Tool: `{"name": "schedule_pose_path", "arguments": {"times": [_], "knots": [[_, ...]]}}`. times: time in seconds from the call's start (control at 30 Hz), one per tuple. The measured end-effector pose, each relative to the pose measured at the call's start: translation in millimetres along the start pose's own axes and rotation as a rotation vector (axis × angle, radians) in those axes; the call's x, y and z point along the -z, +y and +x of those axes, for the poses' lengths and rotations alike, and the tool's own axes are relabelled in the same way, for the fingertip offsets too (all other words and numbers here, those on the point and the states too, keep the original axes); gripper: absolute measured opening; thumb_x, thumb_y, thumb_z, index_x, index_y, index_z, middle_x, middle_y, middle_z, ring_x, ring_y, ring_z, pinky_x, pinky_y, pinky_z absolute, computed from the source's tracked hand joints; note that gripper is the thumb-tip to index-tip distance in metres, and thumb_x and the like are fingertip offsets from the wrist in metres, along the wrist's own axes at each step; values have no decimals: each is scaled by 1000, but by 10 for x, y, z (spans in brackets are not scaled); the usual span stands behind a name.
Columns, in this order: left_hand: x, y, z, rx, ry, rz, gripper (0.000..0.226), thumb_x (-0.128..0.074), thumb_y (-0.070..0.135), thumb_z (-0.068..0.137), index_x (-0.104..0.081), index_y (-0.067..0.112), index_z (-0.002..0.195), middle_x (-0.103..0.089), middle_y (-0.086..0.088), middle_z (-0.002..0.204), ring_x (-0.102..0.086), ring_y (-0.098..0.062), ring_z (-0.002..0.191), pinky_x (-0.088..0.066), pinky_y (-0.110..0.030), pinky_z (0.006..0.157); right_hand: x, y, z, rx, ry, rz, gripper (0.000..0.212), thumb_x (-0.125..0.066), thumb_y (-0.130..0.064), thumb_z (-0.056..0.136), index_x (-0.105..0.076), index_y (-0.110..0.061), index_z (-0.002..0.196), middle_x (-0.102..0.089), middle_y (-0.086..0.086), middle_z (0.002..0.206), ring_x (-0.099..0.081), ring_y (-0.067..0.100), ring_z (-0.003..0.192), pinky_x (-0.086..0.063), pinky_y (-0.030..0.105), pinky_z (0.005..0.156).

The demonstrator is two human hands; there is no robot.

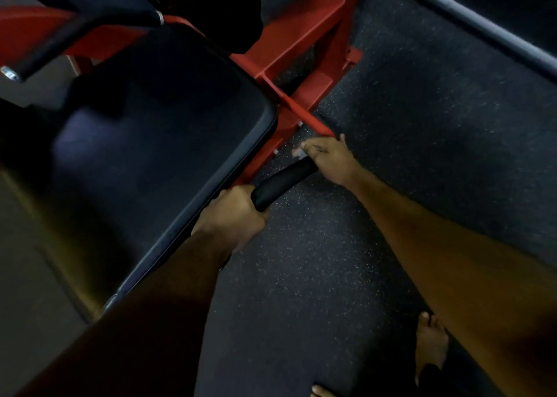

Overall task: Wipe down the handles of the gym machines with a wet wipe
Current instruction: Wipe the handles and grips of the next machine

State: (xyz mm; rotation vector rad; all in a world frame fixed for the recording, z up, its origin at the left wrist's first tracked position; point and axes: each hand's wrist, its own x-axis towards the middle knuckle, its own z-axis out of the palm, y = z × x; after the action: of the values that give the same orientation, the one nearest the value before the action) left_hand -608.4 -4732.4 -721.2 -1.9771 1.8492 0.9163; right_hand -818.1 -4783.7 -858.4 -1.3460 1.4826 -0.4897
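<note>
This is a gym. A weight machine with a red painted steel frame (297,39), bolted together from square tubing, stands on the floor. A black padded seat (156,143) sits on the frame, and a black foam-covered handle (283,179) juts out beside the pad. A second black grip bar with a metal end cap (51,53) shows at the upper left. The floor is dark speckled rubber matting (391,143), the kind laid in workout rooms. A grey bar (470,19) crosses the upper right corner. The lighting is dim.

Wet wipe (298,153) — mostly hidden under right hand (328,161), blurred.
</note>
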Motion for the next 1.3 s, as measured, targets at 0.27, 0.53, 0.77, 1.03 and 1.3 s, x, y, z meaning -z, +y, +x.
{"name": "schedule_pose_path", "arguments": {"times": [0.27, 0.53, 0.77, 1.03, 1.3], "knots": [[11, 24, 10, -8, -1, -6, 17, -66, 40, 90, -55, 37, 79, -66, 10, 77, -65, -12, 67, -52, -29, 61, -345, -418, -531, 325, 137, -32, 39, -33, -28, 109, -71, -22, 104, -70, -11, 109, -41, 7, 136, 7, 38, 123], [-3, -15, 20, -32, 2, 5, 17, -67, 42, 91, -54, 39, 81, -65, 11, 78, -65, -7, 66, -45, -24, 54, 128, 47, 84, 26, -14, -294, 43, -30, -40, 108, -69, -28, 94, -64, -6, 105, -48, 16, 123, -1, 51, 122], [-28, -40, 50, -32, 2, -3, 10, -68, 42, 90, -60, 37, 95, -66, 9, 81, -67, -10, 70, -57, -30, 64, 78, -229, 14, 24, -92, -147, 40, -40, -31, 107, -64, -15, 81, -68, 5, 85, -61, 18, 91, -26, 38, 114], [-56, -52, 73, -24, -5, -42, 14, -69, 40, 89, -59, 35, 81, -67, 7, 73, -65, -15, 65, -47, -29, 57, -320, -569, -475, 390, -7, -137, 38, -30, -33, 107, -65, -29, 95, -66, -14, 92, -57, 7, 106, -13, 34, 121], [-81, -88, 102, -53, 15, -39, 19, -73, 43, 89, -63, 33, 101, -67, 7, 79, -67, -12, 70, -49, -28, 60, -98, -128, -201, 77, 178, -67, 39, -35, -31, 109, -69, -26, 92, -68, -12, 93, -60, 10, 104, -12, 49, 123]]}}
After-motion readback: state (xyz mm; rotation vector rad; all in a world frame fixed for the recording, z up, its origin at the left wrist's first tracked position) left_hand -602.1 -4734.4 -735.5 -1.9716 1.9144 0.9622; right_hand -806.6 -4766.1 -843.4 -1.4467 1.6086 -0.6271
